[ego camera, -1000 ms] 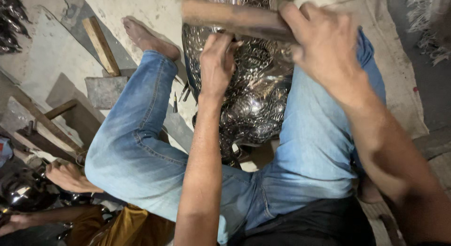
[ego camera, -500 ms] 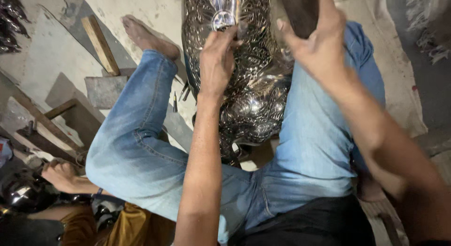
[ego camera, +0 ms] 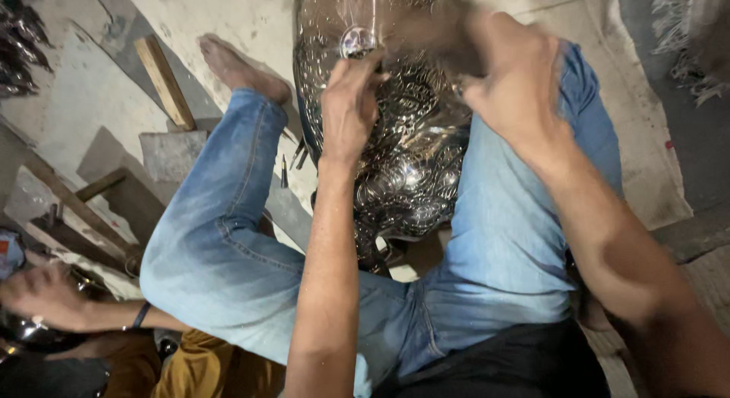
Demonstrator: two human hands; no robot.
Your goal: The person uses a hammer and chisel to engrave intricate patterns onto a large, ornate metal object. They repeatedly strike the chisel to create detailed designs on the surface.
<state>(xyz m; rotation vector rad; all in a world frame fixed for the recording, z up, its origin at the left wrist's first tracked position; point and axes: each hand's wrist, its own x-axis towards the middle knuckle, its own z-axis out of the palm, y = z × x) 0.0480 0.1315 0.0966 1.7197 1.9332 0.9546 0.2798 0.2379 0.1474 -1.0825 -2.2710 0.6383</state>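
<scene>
- L hand (ego camera: pixel 351 101): fingers pinched shut round a small round-headed metal punch (ego camera: pixel 359 42), tip set against the embossed silver vessel (ego camera: pixel 403 162); hand rests directly on the metal.
- R hand (ego camera: pixel 517 82): closed in a fist round a blurred dark tool, prob. a hammer (ego camera: pixel 437 33); head lies just to the R of the punch top, slightly above it. Motion blur hides the exact shape.
- Key relation: punch stands between the two hands, nearly touching the L fingertips; hammer head is level w/ the punch head and near it. L hand nearer the vessel surface; R hand held off it.
- Vessel: long axis runs away from the body, from lap to top edge of view; lies between the two knees in blue jeans (ego camera: pixel 228 246), under both hands.
- Beyond L hand: bare foot (ego camera: pixel 239 67), then a wooden stick (ego camera: pixel 166 80) on the pale floor; small loose punches (ego camera: pixel 293 161) lie by the L thigh.
- Far L, below the L elbow: another person's hand (ego camera: pixel 46 295) on a dark shiny object, well apart.
</scene>
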